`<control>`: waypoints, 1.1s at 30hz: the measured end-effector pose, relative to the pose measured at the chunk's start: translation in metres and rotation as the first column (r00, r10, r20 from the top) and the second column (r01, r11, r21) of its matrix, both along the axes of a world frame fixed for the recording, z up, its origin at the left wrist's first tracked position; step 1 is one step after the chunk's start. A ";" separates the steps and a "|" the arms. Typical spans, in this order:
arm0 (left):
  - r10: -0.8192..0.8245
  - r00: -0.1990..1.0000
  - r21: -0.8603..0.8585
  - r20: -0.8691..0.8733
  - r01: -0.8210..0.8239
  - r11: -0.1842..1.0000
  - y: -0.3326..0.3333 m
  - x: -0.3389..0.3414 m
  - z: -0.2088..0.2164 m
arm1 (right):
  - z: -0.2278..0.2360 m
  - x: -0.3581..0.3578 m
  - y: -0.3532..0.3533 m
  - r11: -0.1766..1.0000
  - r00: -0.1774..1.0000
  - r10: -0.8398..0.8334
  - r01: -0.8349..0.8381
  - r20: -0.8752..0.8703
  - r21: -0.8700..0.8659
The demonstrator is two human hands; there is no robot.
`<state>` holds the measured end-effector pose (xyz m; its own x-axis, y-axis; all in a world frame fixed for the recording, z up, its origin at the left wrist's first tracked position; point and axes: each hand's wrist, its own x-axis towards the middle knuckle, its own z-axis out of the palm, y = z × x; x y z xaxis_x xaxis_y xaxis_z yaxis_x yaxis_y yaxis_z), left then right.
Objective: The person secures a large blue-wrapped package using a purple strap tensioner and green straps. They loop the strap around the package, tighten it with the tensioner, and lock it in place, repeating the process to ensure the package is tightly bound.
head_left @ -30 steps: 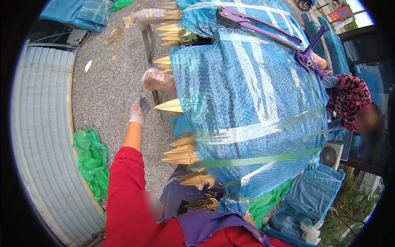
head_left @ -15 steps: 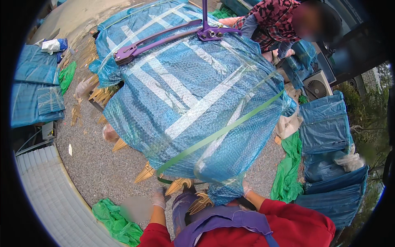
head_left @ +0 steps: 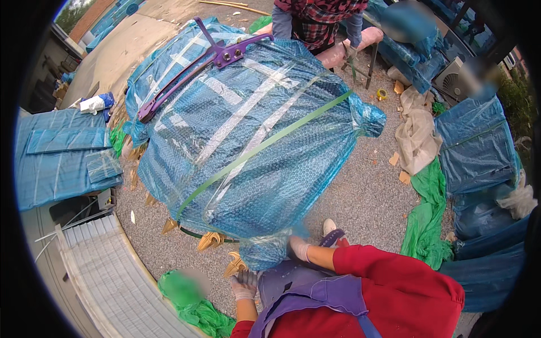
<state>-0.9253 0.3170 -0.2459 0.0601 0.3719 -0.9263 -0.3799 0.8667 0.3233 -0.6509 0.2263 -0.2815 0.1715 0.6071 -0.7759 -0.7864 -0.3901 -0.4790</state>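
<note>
A large bundle in blue bubble wrap, strapped with white tape and a green strap, stands in front of me. Its bunched near end hangs just before my apron. My right hand, in a thin clear glove, is closed against the right side of that end, gripping the wrap; its fingertips are partly hidden. My left hand, gloved with grey fingers, lies beside the end's lower left, fingers stretched out. Golden carved points stick out close to it. On top of the bundle rests a purple strapping tool.
Across the bundle a person in a plaid apron handles a pink roll. Green netting, pale plastic and blue-wrapped packages lie right. A corrugated white panel and blue packages stand left.
My view has shifted, so the bundle sits farther left and more floor shows on the right. My left hand has come closer to the bunched end. The other person now stands more upright.
</note>
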 end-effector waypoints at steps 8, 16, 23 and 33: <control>-0.225 0.960 0.244 0.164 0.182 0.953 -0.046 0.078 0.075 | 0.039 0.047 -0.019 0.998 0.943 0.056 -0.067 -0.329 -0.020; -0.303 0.716 0.468 -0.629 0.659 0.589 0.025 0.083 0.177 | 0.012 0.047 -0.020 0.985 0.920 0.089 -0.138 -0.381 -0.102; 0.426 0.253 0.257 -0.868 0.965 -0.049 0.185 0.093 0.210 | 0.020 0.085 -0.020 0.932 0.951 0.297 -0.267 0.092 -0.247; 0.014 0.394 0.375 -0.919 0.885 -0.276 0.254 0.089 0.188 | 0.107 0.115 -0.031 0.914 0.831 0.263 -0.053 0.490 -0.402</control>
